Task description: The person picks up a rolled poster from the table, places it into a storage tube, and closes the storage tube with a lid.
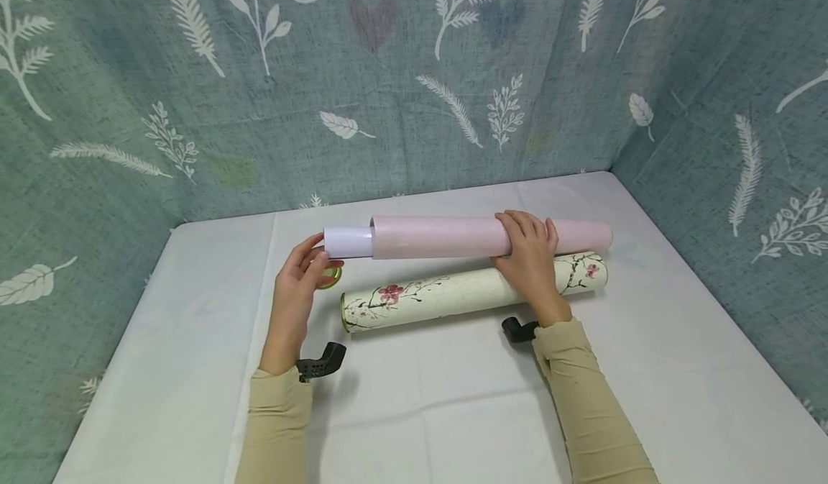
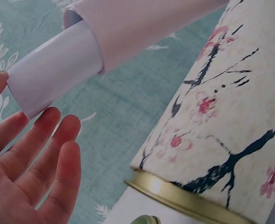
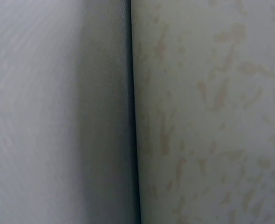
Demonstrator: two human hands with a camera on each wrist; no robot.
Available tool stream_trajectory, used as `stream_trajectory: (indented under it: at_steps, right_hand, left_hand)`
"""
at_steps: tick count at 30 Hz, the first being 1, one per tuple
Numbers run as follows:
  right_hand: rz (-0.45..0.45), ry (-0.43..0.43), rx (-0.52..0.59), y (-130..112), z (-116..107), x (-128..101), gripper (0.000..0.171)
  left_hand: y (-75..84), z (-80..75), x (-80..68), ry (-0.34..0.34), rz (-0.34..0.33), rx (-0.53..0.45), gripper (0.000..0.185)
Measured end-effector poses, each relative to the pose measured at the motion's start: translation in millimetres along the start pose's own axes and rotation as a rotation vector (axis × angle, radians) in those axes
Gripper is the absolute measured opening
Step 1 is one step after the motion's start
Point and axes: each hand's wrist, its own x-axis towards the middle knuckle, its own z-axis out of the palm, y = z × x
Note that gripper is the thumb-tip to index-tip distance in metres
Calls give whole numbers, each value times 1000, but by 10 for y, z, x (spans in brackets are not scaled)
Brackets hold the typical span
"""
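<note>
Head view: right hand (image 1: 532, 257) around pink roll (image 1: 453, 236)

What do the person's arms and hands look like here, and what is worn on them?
Both arms wear long beige sleeves: left sleeve, right sleeve. The cuffs end at the wrists, and the left hand and right hand are bare, with no gloves or rings visible. A black camera mount sits at the left wrist and another black mount at the right wrist.
</note>
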Motion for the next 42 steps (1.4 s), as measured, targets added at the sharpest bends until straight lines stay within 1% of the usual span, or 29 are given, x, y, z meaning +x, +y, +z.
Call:
stream_trajectory:
  at_steps: [2, 3, 5, 7, 9, 10, 12, 13, 14, 17, 18, 19, 21, 23, 25, 28, 30, 32, 37, 42]
  right_hand:
    - [-3, 1, -3, 1, 3, -2, 68]
    - [-4, 2, -2, -1, 3, -3, 68]
    - [-6, 4, 0, -5, 0, -4, 68]
    - [-8, 4, 6, -8, -4, -4, 69]
    - [-7, 3, 9, -10, -9, -5, 69]
    - [-6, 2, 7, -10, -11, -5, 69]
    - [-6, 0, 1, -7, -12, -4, 69]
    - [-5, -1, 4, -7, -12, -3, 69]
    - [-5, -2, -2, -6, -12, -2, 69]
    - [-6, -2, -1, 0, -8, -1, 69]
    - [-7, -1, 1, 2, -5, -1, 69]
    - [-7, 0, 2, 3, -2, -2, 69]
    - [-6, 1, 3, 9, 3, -5, 69]
    - [-5, 1, 3, 12, 5, -6, 68]
    - [-5, 3, 3, 10, 4, -6, 68]
    - [-10, 6, 1, 9, 3, -4, 68]
    - [-14, 9, 1, 7, 3, -2, 68]
    - [-15, 10, 2, 7, 5, 0, 68]
    - [-15, 8, 3, 5, 4, 3, 69]
    - [-11, 9, 3, 4, 0, 2, 67]
  left_hand:
    - [-21, 17, 6, -1, 14, 12, 45]
    - [-74, 10, 24, -9, 36, -12, 45]
    - [-91, 27, 25, -7, 51, -2, 45]
    - [-234, -5, 74, -24, 87, -51, 45]
    - [-272, 6, 85, -21, 94, -44, 42]
    - [-263, 22, 81, -12, 81, -11, 41]
    - [-401, 0, 134, -18, 88, -20, 38]
    - [-445, -1, 157, -12, 83, -2, 36]
    - [-504, 4, 183, -5, 80, 35, 34]
    - [-845, -57, 320, -14, 129, 42, 33]
    - [-899, -61, 341, -14, 137, 60, 33]
    - [-840, -43, 319, -16, 131, 66, 33]
    - [-627, 20, 228, -18, 109, 87, 35]
    - [-578, 33, 207, -35, 99, 70, 34]
    - [-468, 58, 161, -51, 82, 49, 33]
    - [-502, 67, 162, -58, 93, 52, 31]
    - [-301, 125, 81, -55, 66, 74, 30]
    - [-152, 174, 24, -53, 39, 113, 30]
    - [-94, 198, 8, -70, 1, 129, 31]
    - [-94, 224, 5, -95, 14, 147, 32]
